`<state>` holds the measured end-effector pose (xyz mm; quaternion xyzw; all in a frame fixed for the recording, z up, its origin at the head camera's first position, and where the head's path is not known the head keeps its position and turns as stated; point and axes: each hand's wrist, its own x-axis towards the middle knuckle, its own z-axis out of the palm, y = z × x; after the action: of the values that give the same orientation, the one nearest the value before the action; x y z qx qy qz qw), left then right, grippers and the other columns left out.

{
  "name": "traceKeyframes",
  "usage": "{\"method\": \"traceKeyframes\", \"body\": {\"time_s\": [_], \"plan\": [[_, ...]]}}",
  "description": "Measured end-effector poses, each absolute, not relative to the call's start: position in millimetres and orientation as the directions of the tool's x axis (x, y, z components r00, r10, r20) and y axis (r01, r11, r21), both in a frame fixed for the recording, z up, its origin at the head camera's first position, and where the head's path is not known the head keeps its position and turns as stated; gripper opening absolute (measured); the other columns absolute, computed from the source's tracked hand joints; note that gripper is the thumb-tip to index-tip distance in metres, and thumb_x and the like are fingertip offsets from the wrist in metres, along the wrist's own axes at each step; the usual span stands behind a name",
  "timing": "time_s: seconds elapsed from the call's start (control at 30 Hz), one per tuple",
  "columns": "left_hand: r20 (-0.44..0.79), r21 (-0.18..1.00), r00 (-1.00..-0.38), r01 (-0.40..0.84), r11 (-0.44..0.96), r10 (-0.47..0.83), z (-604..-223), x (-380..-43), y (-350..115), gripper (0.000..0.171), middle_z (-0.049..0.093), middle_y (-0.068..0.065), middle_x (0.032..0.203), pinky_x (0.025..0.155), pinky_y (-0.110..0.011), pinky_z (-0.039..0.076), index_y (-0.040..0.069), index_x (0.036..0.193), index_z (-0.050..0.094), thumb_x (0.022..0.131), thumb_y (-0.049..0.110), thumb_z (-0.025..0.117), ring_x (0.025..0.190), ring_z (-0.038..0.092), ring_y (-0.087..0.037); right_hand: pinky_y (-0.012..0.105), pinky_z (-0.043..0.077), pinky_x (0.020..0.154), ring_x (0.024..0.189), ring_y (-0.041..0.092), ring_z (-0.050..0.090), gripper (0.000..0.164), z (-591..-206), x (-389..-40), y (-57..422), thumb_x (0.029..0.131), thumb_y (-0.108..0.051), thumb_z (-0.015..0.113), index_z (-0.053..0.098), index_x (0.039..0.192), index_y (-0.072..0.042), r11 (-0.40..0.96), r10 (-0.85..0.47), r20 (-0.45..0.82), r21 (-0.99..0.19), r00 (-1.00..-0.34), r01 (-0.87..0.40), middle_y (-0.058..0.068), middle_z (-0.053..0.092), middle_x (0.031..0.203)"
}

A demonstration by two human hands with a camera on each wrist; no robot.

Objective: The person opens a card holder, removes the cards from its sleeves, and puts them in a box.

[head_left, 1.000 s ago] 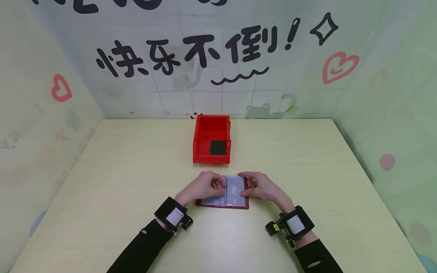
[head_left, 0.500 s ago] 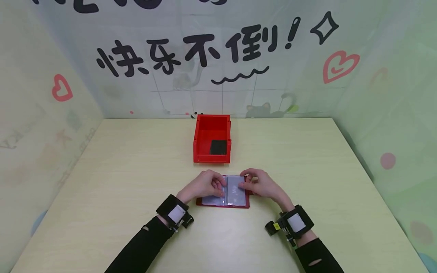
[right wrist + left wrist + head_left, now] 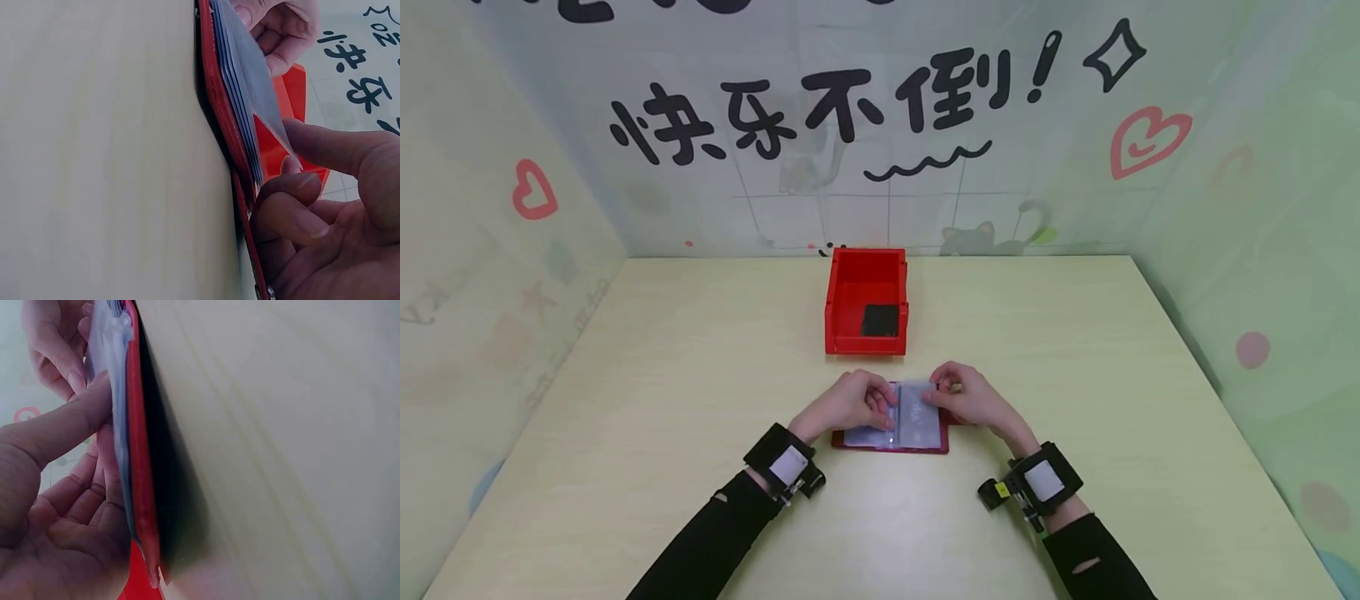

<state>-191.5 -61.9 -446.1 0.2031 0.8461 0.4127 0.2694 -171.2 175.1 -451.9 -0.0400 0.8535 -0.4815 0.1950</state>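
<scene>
A card holder (image 3: 929, 452) with a dark red cover lies spread flat on the table, clear plastic sleeves on both sides. In the head view my left hand (image 3: 856, 402) rests on the left-hand sleeves near the spine. Its thumb (image 3: 84, 415) presses the sleeves, the other fingers loosely bent beside it. My right hand (image 3: 972, 395) pinches the outer edge of the top right-hand sleeve (image 3: 259, 78) between thumb and forefinger. That sleeve stands lifted away from the stack of sleeves (image 3: 232, 81) under it. A red flap with a snap (image 3: 270, 292) sticks out beneath the right hand.
Behind the card holder stands a red bin (image 3: 865, 344) with a flat black piece (image 3: 880, 320) inside. The pale wooden table (image 3: 700, 333) is bounded by printed cloth walls (image 3: 1247, 250) at back and sides.
My right hand has moved slightly away from me, and the right-hand sleeve's edge has come up with its fingers. The left hand has stayed almost in place on the left-hand sleeves.
</scene>
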Motion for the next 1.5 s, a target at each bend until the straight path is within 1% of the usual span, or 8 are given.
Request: {"method": "traceKeyframes", "body": {"time_s": [0.37,0.6,0.77,0.93,1.1,1.3,1.37,1.5], "plan": [[-0.267,0.819,-0.765,0.140,0.557,0.586,-445.4,-193.9,-61.5,0.022,0.068,-0.005,0.079,0.068,-0.022,0.051,0.005,0.098,0.072,0.080,0.009,0.084,0.070,0.060,-0.012,0.024,0.045,0.060,0.068,0.016,0.055,0.020,-452.4,-169.8,172.0,0.097,-0.021,0.066,0.074,0.097,-0.003,0.528,-0.215,-0.276,-0.840,-0.937,0.126,0.005,0.064,0.081],[-0.241,0.827,-0.763,0.162,0.539,0.600,-448.7,-195.8,-63.1,0.011,0.068,-0.006,0.084,0.070,-0.022,0.052,0.006,0.099,0.073,0.089,0.011,0.075,0.073,0.060,-0.012,0.021,0.035,0.054,0.053,0.013,0.040,0.029,-455.8,-167.5,174.8,0.103,-0.024,0.057,0.066,0.089,0.001,0.391,-0.338,-0.202,-0.918,-0.919,0.058,-0.001,0.044,0.060],[-0.258,0.875,-0.749,0.087,0.476,0.610,-452.9,-198.9,-68.5,0.016,0.070,-0.012,0.092,0.077,-0.026,0.059,0.001,0.109,0.067,0.099,0.013,0.062,0.075,0.066,-0.013,0.021,0.037,0.056,0.060,0.014,0.044,0.029,-455.6,-165.9,175.0,0.106,-0.024,0.052,0.067,0.109,0.000,0.325,-0.427,-0.163,-0.945,-0.889,0.017,0.005,0.049,0.071],[-0.288,0.910,-0.726,-0.005,0.414,0.624,-454.2,-200.8,-74.1,0.023,0.070,-0.017,0.099,0.083,-0.027,0.059,-0.004,0.110,0.062,0.105,0.015,0.052,0.080,0.069,-0.013,0.021,0.044,0.064,0.074,0.015,0.052,0.032,-458.6,-165.9,174.4,0.102,-0.017,0.058,0.066,0.129,-0.001,0.393,-0.459,-0.140,-0.918,-0.877,-0.059,0.014,0.063,0.089],[-0.300,0.921,-0.719,-0.047,0.387,0.627,-451.6,-200.4,-75.5,0.032,0.069,-0.018,0.099,0.085,-0.027,0.059,-0.005,0.108,0.062,0.108,0.021,0.044,0.082,0.069,-0.013,0.020,0.043,0.065,0.073,0.012,0.053,0.018,-456.7,-165.8,165.4,0.092,-0.014,0.070,0.074,0.107,-0.004,0.506,-0.479,-0.084,-0.840,-0.874,-0.197,0.007,0.064,0.080],[-0.326,0.887,-0.750,-0.031,0.461,0.575,-444.1,-196.9,-75.2,0.047,0.069,-0.010,0.092,0.083,-0.027,0.056,0.003,0.104,0.067,0.106,0.044,0.044,0.082,0.068,-0.016,0.020,0.032,0.056,0.064,0.011,0.048,0.022,-452.0,-164.5,149.8,0.085,-0.035,0.080,0.069,0.085,-0.016,0.634,-0.414,-0.140,-0.753,-0.900,-0.174,-0.005,0.048,0.063],[-0.323,0.875,-0.766,-0.019,0.483,0.555,-442.3,-195.7,-75.3,0.045,0.067,-0.008,0.088,0.080,-0.027,0.055,0.004,0.100,0.065,0.104,0.046,0.048,0.082,0.067,-0.016,0.021,0.031,0.055,0.062,0.011,0.047,0.025,-451.8,-164.3,148.1,0.083,-0.037,0.082,0.067,0.083,-0.017,0.656,-0.399,-0.162,-0.738,-0.902,-0.158,-0.004,0.045,0.062],[-0.307,0.851,-0.812,0.001,0.526,0.497,-440.9,-193.6,-75.8,0.029,0.058,-0.005,0.076,0.066,-0.024,0.048,0.007,0.093,0.052,0.099,0.033,0.063,0.072,0.062,-0.014,0.021,0.031,0.057,0.062,0.011,0.045,0.022,-453.5,-165.7,151.6,0.083,-0.027,0.083,0.067,0.087,-0.013,0.643,-0.409,-0.180,-0.753,-0.894,-0.142,-0.003,0.043,0.063]]}}
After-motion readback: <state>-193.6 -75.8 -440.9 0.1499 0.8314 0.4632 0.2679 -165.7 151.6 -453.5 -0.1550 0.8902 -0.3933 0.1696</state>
